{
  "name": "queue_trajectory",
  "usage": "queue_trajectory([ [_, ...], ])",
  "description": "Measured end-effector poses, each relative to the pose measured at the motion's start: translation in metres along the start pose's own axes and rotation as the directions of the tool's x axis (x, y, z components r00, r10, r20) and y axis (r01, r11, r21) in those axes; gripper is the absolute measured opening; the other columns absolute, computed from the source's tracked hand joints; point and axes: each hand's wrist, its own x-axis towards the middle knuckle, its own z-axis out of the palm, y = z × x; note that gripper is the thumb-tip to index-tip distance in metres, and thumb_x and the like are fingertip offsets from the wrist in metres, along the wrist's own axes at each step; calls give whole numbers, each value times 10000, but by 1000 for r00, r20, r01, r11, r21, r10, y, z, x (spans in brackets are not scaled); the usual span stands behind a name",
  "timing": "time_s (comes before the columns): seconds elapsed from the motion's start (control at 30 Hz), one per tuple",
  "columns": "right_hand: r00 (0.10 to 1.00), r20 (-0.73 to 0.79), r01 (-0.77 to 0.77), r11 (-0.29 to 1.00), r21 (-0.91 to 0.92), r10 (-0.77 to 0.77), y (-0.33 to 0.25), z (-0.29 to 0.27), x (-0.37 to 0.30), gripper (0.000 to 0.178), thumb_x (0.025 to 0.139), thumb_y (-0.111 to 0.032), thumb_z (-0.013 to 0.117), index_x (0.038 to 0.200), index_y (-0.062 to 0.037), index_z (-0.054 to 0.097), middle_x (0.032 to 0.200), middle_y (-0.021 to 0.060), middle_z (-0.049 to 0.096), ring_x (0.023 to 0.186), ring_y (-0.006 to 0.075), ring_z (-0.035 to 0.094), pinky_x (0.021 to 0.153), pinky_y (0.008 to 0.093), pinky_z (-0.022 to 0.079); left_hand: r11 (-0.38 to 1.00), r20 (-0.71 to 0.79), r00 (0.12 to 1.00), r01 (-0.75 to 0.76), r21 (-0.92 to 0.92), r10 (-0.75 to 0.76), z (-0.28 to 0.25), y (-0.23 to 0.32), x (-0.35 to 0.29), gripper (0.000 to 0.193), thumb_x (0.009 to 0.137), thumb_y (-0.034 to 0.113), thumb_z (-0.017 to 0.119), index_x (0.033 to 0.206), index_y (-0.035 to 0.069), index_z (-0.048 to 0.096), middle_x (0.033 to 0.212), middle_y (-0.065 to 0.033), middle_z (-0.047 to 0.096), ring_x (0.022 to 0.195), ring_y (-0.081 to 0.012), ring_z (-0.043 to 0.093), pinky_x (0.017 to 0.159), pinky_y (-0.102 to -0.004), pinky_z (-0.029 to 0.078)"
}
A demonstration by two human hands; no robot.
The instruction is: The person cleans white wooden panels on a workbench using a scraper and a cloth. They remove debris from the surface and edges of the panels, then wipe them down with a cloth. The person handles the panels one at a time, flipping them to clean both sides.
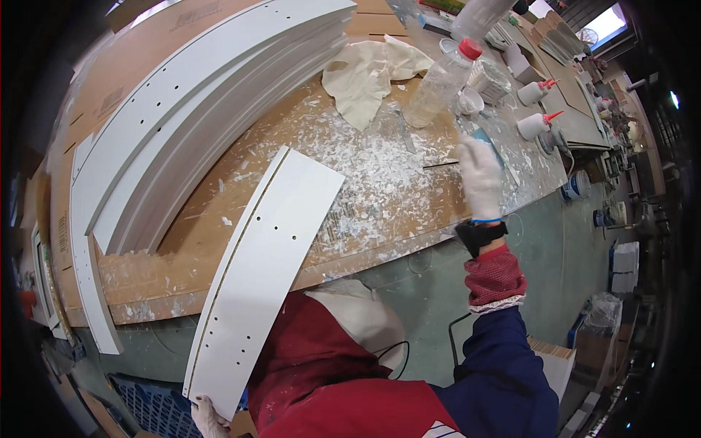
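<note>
White-gloved at the left grip, closed on the near end of a long, curved, drilled white panel over the near edge of the brown cardboard-covered desk. Cannot tell whether open or closed at the white-gloved right grip, near a thin dark strip.

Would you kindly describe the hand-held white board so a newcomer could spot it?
Find the big brown worktable, with a stack of curved white boards at upper left. To its lower right, another board overhangs the front edge. Alone among the boards, it is held by the left hand; a dark line follows its left edge.
</note>
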Motion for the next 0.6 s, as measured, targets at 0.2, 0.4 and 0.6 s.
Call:
queue_trajectory([
  [0.2, 870, -16, -459, 796, -395, 493, 100, -34, 2, 438, 880, -426, 599, 1157, -90, 642, 1134, 160, 616, 1078, 332, 575, 903, 439, 450, 993, -45, 997, 63, -101, -68, -8, -29, 51, 186, 937, 278, 555, 946, 92, 545, 571, 9, 481, 321, -111, 378, 301, -272, 257],
  [0.4, 875, 70, -388, 779, -493, 480, 114, -16, 5, 423, 830, -405, 648, 1142, -119, 642, 1162, 142, 618, 1086, 322, 583, 908, 440, 451, 994, -66, 997, 17, -110, -24, -12, -46, 61, 251, 933, 320, 576, 986, 76, 555, 558, 12, 467, 343, -108, 398, 319, -264, 277],
  [0.6, 904, 141, -315, 852, -418, 404, 136, -17, 1, 407, 829, -341, 663, 1163, -113, 615, 1181, 135, 623, 1095, 316, 588, 908, 421, 459, 980, -103, 993, -72, -184, 53, -6, -53, 58, 234, 928, 296, 574, 996, 74, 548, 583, 9, 471, 359, -105, 403, 332, -257, 280],
])
